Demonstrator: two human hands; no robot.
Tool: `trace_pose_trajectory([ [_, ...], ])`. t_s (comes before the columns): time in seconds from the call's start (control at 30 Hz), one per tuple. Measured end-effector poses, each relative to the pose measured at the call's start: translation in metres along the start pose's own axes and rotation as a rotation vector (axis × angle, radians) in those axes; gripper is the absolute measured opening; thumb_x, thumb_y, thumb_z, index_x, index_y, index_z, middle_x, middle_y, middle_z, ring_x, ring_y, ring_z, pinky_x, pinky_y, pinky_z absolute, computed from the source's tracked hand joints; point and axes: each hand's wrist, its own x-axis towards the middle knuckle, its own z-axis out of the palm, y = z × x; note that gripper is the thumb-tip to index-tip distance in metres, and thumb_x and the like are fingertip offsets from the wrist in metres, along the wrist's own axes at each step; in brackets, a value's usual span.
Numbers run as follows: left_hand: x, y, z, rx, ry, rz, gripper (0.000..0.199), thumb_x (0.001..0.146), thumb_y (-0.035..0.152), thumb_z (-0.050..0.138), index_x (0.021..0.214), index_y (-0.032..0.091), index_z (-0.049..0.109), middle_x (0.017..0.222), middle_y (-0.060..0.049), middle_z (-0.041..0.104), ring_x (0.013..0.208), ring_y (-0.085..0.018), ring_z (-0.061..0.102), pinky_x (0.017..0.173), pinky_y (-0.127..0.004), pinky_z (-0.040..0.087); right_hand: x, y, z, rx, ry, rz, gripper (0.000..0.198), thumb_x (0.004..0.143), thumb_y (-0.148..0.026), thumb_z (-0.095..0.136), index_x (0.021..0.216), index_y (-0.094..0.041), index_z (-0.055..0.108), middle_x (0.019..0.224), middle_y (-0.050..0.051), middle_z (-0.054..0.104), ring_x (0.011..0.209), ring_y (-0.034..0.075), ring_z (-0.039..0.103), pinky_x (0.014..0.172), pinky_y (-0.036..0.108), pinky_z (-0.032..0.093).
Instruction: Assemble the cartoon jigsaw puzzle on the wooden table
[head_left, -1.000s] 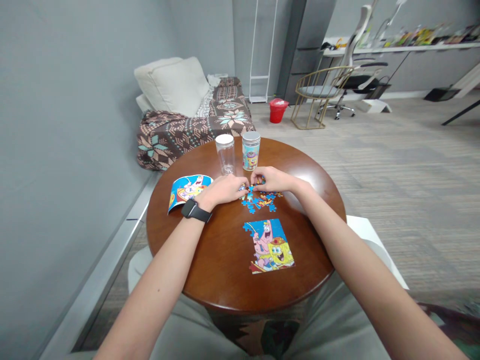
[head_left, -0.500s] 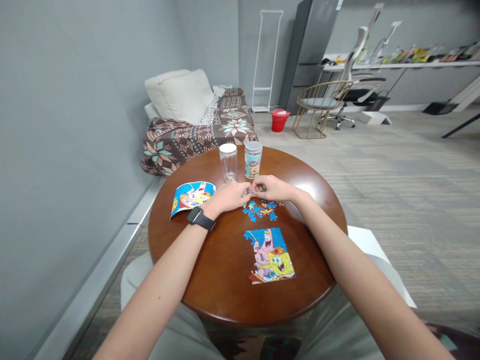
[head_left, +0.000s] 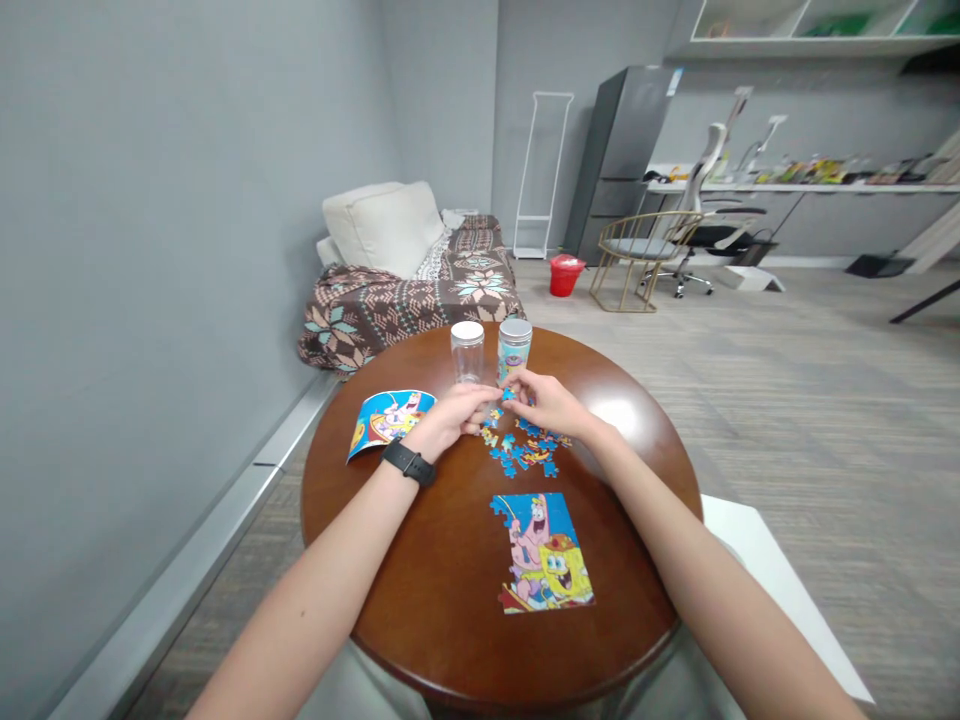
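Note:
My right hand (head_left: 551, 404) pinches a small blue jigsaw piece (head_left: 508, 394) above the far part of the round table. Close beside it, my left hand (head_left: 456, 412) has its fingers drawn together, the fingertips almost at that piece; whether it holds a piece too is hidden. Beneath both hands lies a scatter of loose jigsaw pieces (head_left: 525, 455), mostly blue with some yellow and red. Nearer to me rests the partly joined cartoon puzzle (head_left: 551, 560), its left edge uneven. A curled picture sheet (head_left: 386, 420) with the same cartoon lies left of my left hand.
Behind the hands stand a clear jar with a white lid (head_left: 468, 355) and a cartoon-printed jar (head_left: 514, 345). The brown round table (head_left: 420, 600) carries everything. Beyond it are a covered sofa (head_left: 420, 300), a red bin (head_left: 565, 275) and a gold-framed chair (head_left: 645, 250).
The head view has tilted up, so the table sits lower. My hands have lifted slightly from the loose pieces, and the blue piece now shows between my right fingers.

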Motion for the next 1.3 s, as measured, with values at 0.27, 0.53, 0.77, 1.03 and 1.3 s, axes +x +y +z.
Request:
trace_pose_trajectory([
  [0.27, 0.0048, -0.005, -0.0066, -0.052, -0.056, 0.025, 0.027, 0.069, 0.027, 0.075, 0.069, 0.016, 0.05, 0.048, 0.013, 0.02, 0.037, -0.001, 0.016, 0.039, -0.018, 0.007, 0.0002, -0.0032, -0.0063, -0.088, 0.023, -0.041, 0.022, 0.088, -0.03, 0.053, 0.099, -0.018, 0.069, 0.077, 0.003, 0.065, 0.066, 0.014, 0.056, 0.064, 0.026, 0.044],
  [0.53, 0.0008, -0.0028, -0.0027, -0.033, -0.076, 0.018, 0.037, 0.068, 0.033, 0.077, 0.065, 0.018, 0.043, 0.048, 0.013, 0.021, 0.037, -0.001, 0.016, 0.041, -0.019, 0.005, 0.0018, -0.005, -0.0035, -0.066, 0.038, -0.028, 0.021, 0.091, -0.029, 0.049, 0.092, -0.019, 0.068, 0.082, 0.004, 0.07, 0.071, 0.015, 0.062, 0.068, 0.027, 0.047],
  [0.77, 0.0012, -0.0049, -0.004, -0.039, -0.082, -0.002, 0.037, 0.068, 0.041, 0.076, 0.067, 0.017, 0.047, 0.047, 0.013, 0.021, 0.038, -0.001, 0.013, 0.041, -0.021, 0.003, -0.0002, -0.0032, -0.0002, -0.001, 0.103, -0.013, 0.018, 0.086, -0.031, 0.057, 0.101, -0.021, 0.055, 0.073, 0.0, 0.068, 0.059, 0.013, 0.059, 0.059, 0.025, 0.046],
  [1.03, 0.0007, -0.0055, -0.0051, -0.044, -0.089, 0.011, 0.038, 0.064, 0.042, 0.08, 0.072, 0.015, 0.055, 0.049, 0.013, 0.02, 0.039, -0.002, 0.014, 0.042, -0.021, 0.004, 0.001, -0.0086, -0.0008, 0.014, 0.118, -0.013, 0.017, 0.082, -0.035, 0.063, 0.089, -0.02, 0.061, 0.074, 0.001, 0.066, 0.061, 0.013, 0.056, 0.059, 0.025, 0.045],
  [1.3, 0.002, -0.0044, -0.0048, -0.056, -0.107, 0.035, 0.035, 0.072, 0.047, 0.072, 0.075, 0.015, 0.057, 0.049, 0.013, 0.017, 0.039, -0.002, 0.011, 0.042, -0.021, 0.003, 0.0019, -0.0057, -0.0026, -0.001, 0.163, -0.023, 0.015, 0.083, -0.035, 0.062, 0.088, -0.02, 0.061, 0.072, 0.001, 0.062, 0.057, 0.012, 0.052, 0.054, 0.025, 0.043],
])
